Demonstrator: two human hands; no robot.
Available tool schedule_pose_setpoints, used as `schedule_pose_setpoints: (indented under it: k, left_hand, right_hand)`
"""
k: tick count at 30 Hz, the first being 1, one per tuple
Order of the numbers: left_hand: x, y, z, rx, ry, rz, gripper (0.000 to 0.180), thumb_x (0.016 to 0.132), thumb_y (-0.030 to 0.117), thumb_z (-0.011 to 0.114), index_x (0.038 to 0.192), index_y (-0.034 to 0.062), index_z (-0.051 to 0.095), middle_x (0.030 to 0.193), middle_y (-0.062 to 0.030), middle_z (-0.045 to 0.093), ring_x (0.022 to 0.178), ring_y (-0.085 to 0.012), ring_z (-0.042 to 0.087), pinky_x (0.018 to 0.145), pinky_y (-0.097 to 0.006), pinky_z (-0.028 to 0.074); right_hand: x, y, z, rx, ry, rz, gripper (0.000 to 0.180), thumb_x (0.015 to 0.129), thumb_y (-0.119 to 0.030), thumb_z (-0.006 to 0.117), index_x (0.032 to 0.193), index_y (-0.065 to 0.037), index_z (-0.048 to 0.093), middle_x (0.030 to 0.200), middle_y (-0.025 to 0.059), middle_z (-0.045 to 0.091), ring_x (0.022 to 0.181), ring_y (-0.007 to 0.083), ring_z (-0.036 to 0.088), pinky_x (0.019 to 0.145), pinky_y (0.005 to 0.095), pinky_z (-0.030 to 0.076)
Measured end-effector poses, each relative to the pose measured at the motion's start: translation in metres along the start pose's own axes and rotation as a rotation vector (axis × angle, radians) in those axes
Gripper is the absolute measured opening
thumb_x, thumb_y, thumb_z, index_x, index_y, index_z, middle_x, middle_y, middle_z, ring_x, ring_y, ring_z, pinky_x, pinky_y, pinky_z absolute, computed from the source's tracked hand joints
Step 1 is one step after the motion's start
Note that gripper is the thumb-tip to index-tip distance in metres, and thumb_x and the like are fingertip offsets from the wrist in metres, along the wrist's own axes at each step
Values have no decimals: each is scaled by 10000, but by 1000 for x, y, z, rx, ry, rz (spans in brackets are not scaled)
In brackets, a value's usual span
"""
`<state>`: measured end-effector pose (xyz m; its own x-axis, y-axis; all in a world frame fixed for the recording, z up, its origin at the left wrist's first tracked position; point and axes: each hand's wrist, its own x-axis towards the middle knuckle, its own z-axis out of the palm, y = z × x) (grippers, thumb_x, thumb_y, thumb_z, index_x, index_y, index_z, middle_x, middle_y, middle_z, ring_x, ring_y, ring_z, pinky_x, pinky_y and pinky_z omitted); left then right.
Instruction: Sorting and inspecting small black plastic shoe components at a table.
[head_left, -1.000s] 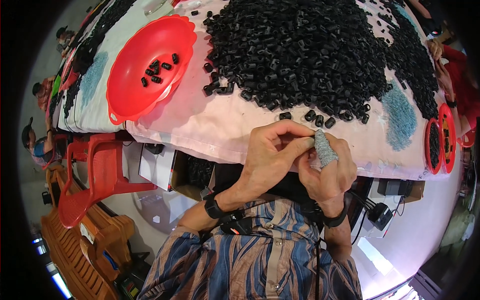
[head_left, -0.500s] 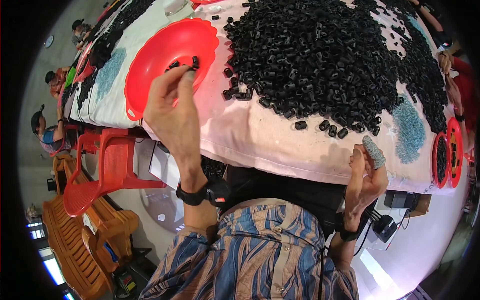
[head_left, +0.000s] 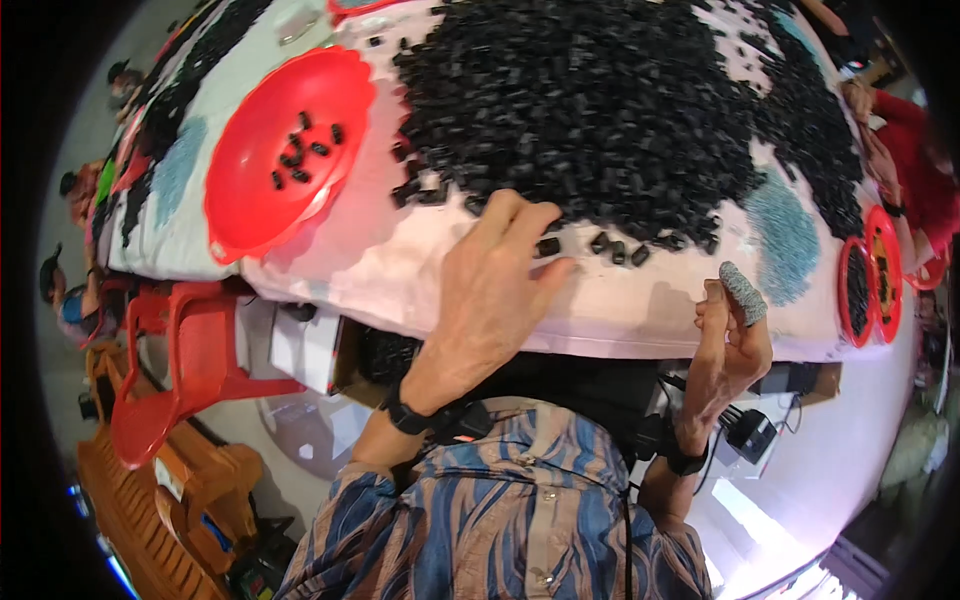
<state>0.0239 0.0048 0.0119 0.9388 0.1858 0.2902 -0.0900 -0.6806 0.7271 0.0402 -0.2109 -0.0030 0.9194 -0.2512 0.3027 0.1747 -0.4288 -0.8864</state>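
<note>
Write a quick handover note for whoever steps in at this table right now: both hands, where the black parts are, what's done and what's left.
Left hand: open, fingers spread on the pink table cover at the near edge of the black parts pile, holding nothing visible.
Right hand: raised off the table edge, grey finger cot on one fingertip; whether it holds a part cannot be told.
Done: about ten parts lie in the red bowl.
Left: the big pile, plus loose parts by the left fingertips.
</note>
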Motion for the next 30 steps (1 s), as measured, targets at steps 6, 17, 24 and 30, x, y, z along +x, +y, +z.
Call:
schedule_pose_setpoints:
  k: [6,17,24,30]
  left_hand:
    - [1,3,11,15,64,30,283,721,-56,737,977,10,636,877,-67,580,654,-154,558,563,-259,479]
    - [-2,-3,16,99,66,96,293,757,-86,681,1029,10,625,858,-61,567,673,-153,545,565,-253,474]
    - [-4,-9,12,-59,78,23,331,736,-66,703,1046,18,623,827,-67,570,665,-153,547,590,-264,482]
    - [-9,-14,7,-59,84,-17,298,741,-75,680,1025,-5,625,856,-100,586,700,-211,578,615,-303,492]
  right_hand:
    - [31,19,-33,-69,262,29,180,851,-2,651,1019,49,689,768,49,660,694,92,577,650,221,461]
    - [74,25,-11,-580,-45,-592,77,760,46,664,827,17,638,839,128,623,815,310,568,713,402,486]
    - [67,27,-10,-607,-74,-584,142,755,70,622,890,27,633,848,150,595,816,327,569,702,412,476]
    - [32,14,-7,-364,-34,-425,268,778,108,614,1037,59,666,927,148,633,813,244,630,704,316,503]
